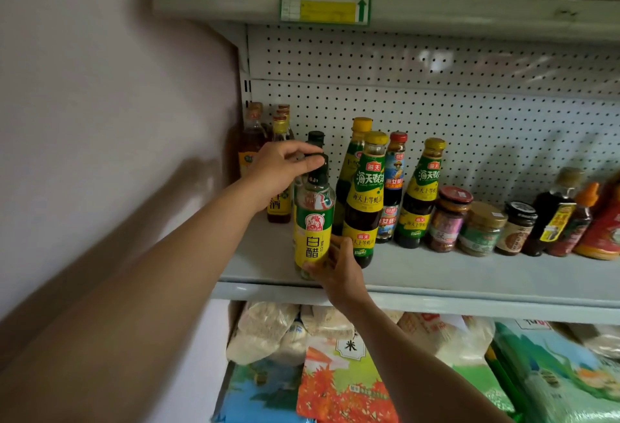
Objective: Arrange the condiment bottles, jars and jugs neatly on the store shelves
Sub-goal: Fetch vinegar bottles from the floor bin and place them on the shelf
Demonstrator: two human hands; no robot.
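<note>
A clear vinegar bottle (313, 231) with a yellow-green label and black cap stands near the front of the grey shelf (469, 275). My left hand (285, 170) pinches its cap from above. My right hand (339, 268) grips the bottle's base from the right. A second black-capped bottle (316, 138) stands right behind it. Just to the right are dark oyster sauce bottles (364, 201) with yellow caps. At the far left stand amber cooking wine bottles (250, 140).
Right of the sauces a row of small jars (481, 228) and dark bottles (553, 214) runs along the shelf. A pegboard back panel (436, 93) is behind. Bagged rice and grain (339, 379) fill the shelf below. A wall (100, 120) borders the left.
</note>
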